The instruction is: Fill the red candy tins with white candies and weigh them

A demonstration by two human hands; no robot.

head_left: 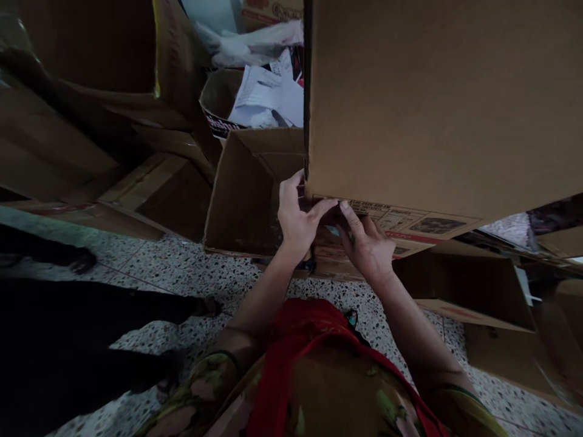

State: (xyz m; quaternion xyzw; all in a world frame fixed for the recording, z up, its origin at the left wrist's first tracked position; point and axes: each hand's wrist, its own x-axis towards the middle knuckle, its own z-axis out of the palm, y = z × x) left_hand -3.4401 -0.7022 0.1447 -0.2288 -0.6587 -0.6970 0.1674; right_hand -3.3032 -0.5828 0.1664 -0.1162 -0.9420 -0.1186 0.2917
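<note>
A large brown cardboard box point(437, 103) fills the upper right, with printed labels and a red stripe low on its near side. At its near left corner my left hand point(298, 220) is closed, fingers curled and partly hidden at the box edge, its thumb stretched to the right. My right hand point(368, 246) is closed beside it, thumb up against the printed label and fingers bent below. Both thumb tips nearly meet at the label. Whatever lies between the fingers is too dark and covered to make out. Left of my hands stands an open cardboard carton point(241, 200).
White papers point(264, 91) lie in another carton behind. Several cartons point(164, 188) are stacked on the left, and an open box point(464, 282) stands on the right. A person in dark clothing point(91, 321) stands on the speckled floor point(182, 273) to my left.
</note>
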